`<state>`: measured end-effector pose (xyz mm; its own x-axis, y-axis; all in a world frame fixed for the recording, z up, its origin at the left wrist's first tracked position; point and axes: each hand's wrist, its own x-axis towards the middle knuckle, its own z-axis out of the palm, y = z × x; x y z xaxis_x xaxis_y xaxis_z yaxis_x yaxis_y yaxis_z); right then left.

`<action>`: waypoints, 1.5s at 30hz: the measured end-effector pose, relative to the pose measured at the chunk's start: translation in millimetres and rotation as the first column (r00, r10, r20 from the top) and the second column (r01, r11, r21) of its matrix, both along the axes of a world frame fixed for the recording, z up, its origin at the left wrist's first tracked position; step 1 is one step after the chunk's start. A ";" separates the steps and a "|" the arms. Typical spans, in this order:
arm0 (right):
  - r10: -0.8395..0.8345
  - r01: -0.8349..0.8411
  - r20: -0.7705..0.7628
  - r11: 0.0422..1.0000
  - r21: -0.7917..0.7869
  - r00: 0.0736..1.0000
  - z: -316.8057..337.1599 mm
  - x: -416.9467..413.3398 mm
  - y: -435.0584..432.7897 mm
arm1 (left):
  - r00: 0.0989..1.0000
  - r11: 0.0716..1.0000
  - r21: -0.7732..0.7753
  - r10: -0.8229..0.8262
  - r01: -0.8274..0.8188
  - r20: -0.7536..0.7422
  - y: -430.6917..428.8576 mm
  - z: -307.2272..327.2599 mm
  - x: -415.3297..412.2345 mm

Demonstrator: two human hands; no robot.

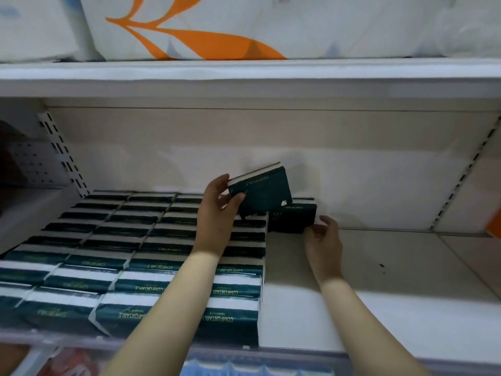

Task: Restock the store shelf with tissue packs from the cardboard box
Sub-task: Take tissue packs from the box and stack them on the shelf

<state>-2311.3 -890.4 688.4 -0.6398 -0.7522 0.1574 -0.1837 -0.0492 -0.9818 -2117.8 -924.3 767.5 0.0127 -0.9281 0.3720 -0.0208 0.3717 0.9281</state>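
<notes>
My left hand (217, 210) grips a dark green tissue pack (261, 192) and holds it tilted above the back of the shelf. Just below and to its right, another green pack (294, 217) lies on the shelf board against the back wall. My right hand (322, 237) touches that pack's right end with relaxed, slightly bent fingers. Rows of stacked green and white tissue packs (141, 256) fill the left half of the white shelf (379, 280). The cardboard box is not in view.
The upper shelf's edge (244, 77) hangs above, loaded with large white and orange wrapped bundles (195, 28). Slotted uprights stand at the left (63, 153) and right (461, 180). The right half of the shelf board is bare. Other goods show below the front lip.
</notes>
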 end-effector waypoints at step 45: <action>0.165 -0.091 -0.381 0.975 0.204 0.910 -27.4 -18.9 -7.8 | 0.460 0.971 -0.235 0.228 -0.044 0.858 3.6 -10.9 -15.0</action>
<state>-2330.2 -898.2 661.0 -0.4496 -0.8626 0.2319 -0.5602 0.0700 -0.8254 -2132.8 -920.7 756.6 -0.2836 -0.8722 0.3985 -0.8491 0.4215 0.3184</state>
